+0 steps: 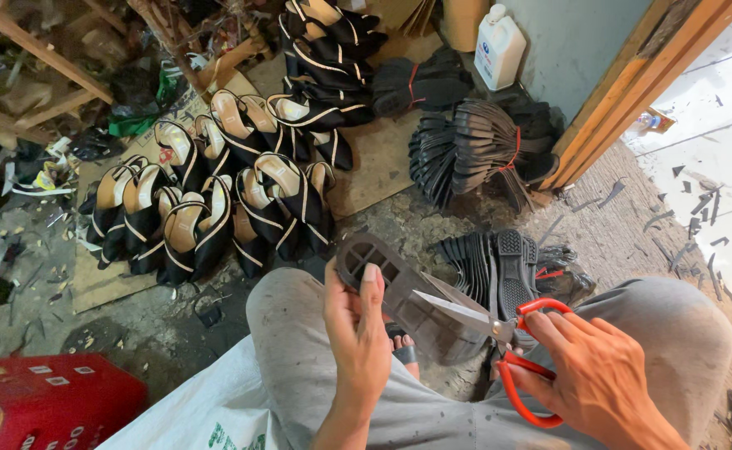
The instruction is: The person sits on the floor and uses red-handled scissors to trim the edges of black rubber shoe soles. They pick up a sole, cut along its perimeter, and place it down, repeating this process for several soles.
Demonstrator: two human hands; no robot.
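My left hand (pixel 357 329) grips a dark rubber shoe sole (pixel 399 292) from its left side, thumb on the underside, the sole slanting down to the right above my knees. My right hand (pixel 591 375) holds red-handled scissors (pixel 507 342), fingers through the loops. The steel blades point left and lie against the sole's right edge.
Several black-and-tan heeled shoes (pixel 216 200) stand on cardboard on the floor ahead. Bundles of black soles (pixel 474 150) tied with red bands lie to the right, more soles (pixel 507 267) near my right knee. A white plastic bottle (pixel 499 46) stands by the wall, a red crate (pixel 41 400) lower left. Wooden door frame (pixel 632 83) right.
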